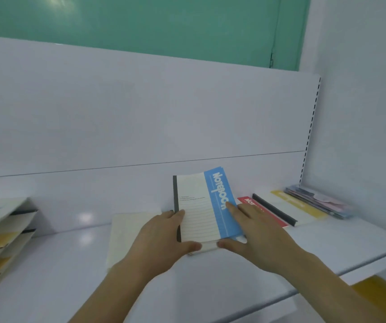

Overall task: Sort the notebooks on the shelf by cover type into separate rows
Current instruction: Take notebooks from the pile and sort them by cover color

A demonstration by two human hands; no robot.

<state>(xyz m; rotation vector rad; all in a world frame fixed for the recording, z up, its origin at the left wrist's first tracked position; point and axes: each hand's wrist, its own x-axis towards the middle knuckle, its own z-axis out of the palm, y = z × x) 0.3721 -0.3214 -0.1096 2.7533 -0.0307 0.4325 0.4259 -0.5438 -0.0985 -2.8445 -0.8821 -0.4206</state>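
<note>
Squaring up the blue-banded notebook (pixel 207 206) is what both my hands are busy with. My left hand (pixel 161 238) grips its dark spine edge, fingers (pixel 179 214) curled over the side and thumb under the near corner, so the book cannot slide away from me. My right hand (pixel 257 231) lies flatter, its fingers (pixel 231 206) stretched out and pressing on the blue band, thumb at the near edge; it holds nothing, it only steadies and pushes. The notebook seems to sit on a small stack on the shelf (pixel 327 241), its far end close to the back panel, though how many lie beneath I cannot tell.

Just beyond my right fingers lies a red-banded notebook (pixel 260 212), then a yellow-banded one (pixel 297 206), then a pile of patterned notebooks (pixel 320 201) in the corner, which reads to me as rows already started by cover. Beside my left fingers lies a plain cream notebook (pixel 131 234), and well off to that side an unsorted, slumping heap (pixel 3 238) waits.
</note>
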